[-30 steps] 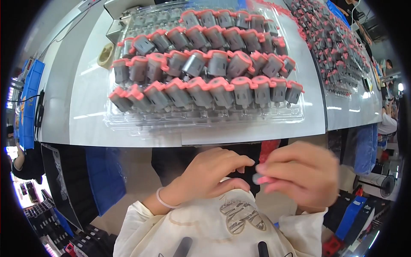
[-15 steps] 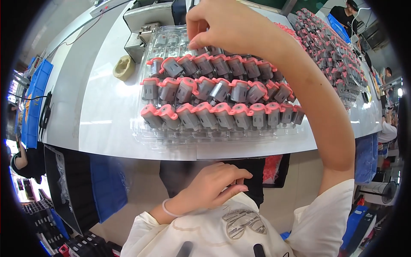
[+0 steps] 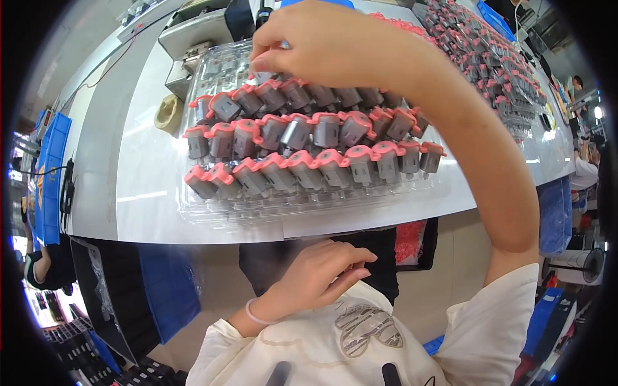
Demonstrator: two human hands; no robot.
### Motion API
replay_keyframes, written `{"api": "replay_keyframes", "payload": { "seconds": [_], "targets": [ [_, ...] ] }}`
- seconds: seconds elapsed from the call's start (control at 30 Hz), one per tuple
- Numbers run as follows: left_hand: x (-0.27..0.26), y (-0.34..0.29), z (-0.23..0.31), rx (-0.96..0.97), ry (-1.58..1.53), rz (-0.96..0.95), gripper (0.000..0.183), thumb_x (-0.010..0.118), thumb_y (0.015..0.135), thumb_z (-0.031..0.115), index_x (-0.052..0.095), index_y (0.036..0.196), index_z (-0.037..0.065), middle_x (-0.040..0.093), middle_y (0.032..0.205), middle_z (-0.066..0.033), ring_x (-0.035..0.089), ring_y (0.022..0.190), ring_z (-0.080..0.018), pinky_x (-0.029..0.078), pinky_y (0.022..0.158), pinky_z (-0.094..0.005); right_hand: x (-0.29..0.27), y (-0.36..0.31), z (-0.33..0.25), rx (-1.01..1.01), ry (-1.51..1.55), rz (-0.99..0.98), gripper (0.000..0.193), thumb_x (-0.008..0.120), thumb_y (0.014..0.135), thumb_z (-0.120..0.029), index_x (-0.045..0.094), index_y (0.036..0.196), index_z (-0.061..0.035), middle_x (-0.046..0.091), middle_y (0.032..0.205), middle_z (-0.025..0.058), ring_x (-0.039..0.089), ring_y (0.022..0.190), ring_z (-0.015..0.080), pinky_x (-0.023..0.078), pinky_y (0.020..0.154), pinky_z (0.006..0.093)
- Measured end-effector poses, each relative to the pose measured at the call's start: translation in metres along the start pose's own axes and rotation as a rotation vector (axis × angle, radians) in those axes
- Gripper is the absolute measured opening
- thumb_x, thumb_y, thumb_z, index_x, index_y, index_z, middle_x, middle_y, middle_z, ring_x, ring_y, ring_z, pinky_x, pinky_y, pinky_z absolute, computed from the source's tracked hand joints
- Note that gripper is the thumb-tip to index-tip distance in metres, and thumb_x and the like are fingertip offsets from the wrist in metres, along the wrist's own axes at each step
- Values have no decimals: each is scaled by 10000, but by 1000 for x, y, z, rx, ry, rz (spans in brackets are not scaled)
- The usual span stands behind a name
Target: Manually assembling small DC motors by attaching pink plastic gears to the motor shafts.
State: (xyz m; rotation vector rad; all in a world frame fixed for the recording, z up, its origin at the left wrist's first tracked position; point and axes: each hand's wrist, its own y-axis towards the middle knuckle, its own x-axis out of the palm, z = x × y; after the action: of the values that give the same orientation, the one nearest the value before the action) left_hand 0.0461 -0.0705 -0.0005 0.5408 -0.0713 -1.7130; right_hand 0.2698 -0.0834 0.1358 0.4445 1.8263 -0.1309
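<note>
My right hand (image 3: 293, 48) reaches across the table to the far row of a clear plastic tray (image 3: 232, 215). Its thumb and fingers are pinched together just above a small grey motor with a pink cap (image 3: 262, 77). A small shiny spot shows between the fingers; what they grip is mostly hidden. The tray bears several rows of similar motors, many tilted, such as a near-row motor (image 3: 302, 172). Down in front of my body, below the table edge, my left hand (image 3: 328, 270) hangs loosely with nothing in it, thumb apart from the bent fingers.
Left of the tray sit a beige ring-shaped holder (image 3: 168, 114) and a metal machine (image 3: 193, 32). More capped motors (image 3: 483, 64) crowd the table at right. Blue bins (image 3: 55, 180) stand at left; a dark box with pink pieces (image 3: 410, 243) lies under the table.
The whole view has shifted, so tray, machine and holder appear further left. My right hand stays over nearly the same part of the far row. My left hand has hardly moved.
</note>
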Motion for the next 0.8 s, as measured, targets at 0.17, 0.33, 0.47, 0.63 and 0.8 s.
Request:
{"api": "replay_keyframes", "payload": {
  "seconds": [0.17,0.33,0.47,0.63,0.8],
  "targets": [
    [-3,0,1,-86,34,-13,188,648,773,39,632,959,23,622,752,-72,585,646,-202,457,592,-291,-54,-80,21,-19,214,365,254,634,834,-162,606,1022,7,660,824,88,630,739,234,503,717,337],
    [7,3,1,-170,12,-28,179,627,768,11,636,947,14,628,745,-82,592,643,-197,473,596,-278,-13,-172,117,406,200,380,254,576,838,-47,625,1086,-31,644,1025,56,578,932,119,459,812,264],
    [18,15,1,-112,16,-89,172,634,793,64,636,963,41,609,749,-69,570,636,-214,443,595,-315,58,-204,134,371,276,221,443,513,788,98,579,1188,-80,527,1291,83,526,1136,259,452,915,318],
    [25,22,7,-82,79,-109,168,636,775,24,635,943,18,623,716,-62,576,624,-187,453,577,-279,71,-204,122,422,219,367,368,620,750,35,600,1098,-84,569,1183,59,562,1038,246,459,878,323],
    [34,27,8,-122,76,-125,161,634,782,31,635,943,24,624,718,-57,568,617,-179,447,575,-274,73,-201,126,403,37,408,271,684,729,-51,580,976,-87,579,1043,50,579,930,241,473,777,328]
  ]
}}
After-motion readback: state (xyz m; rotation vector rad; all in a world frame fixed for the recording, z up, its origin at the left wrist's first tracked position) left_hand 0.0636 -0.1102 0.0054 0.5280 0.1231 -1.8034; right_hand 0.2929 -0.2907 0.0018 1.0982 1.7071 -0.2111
